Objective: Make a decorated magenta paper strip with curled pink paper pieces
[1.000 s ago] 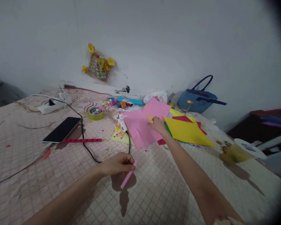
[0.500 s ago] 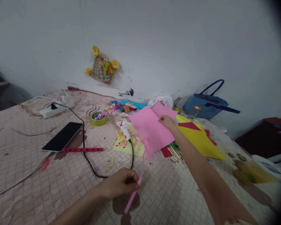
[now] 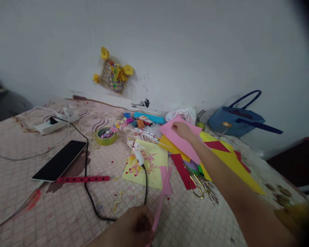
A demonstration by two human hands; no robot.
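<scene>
- Left hand: fingers curled, a pink strip pinched between thumb and fingers, its far end pointed outward.
- Right hand: fingers bent, placed at the pink sheet, beyond and right of the left hand; whether the sheet is gripped cannot be told.
- Pink piece: laid beyond the left hand, partly covered by the strip.
- Glue gun: set among scraps on a pale sheet, beyond the left hand; untouched.
- Scissors: laid right of the left hand, nearer than the right; unheld.
- Progress: strip judged already cut; pink sheet seemingly left largely whole; no folding or gluing of the strip seen.
</scene>
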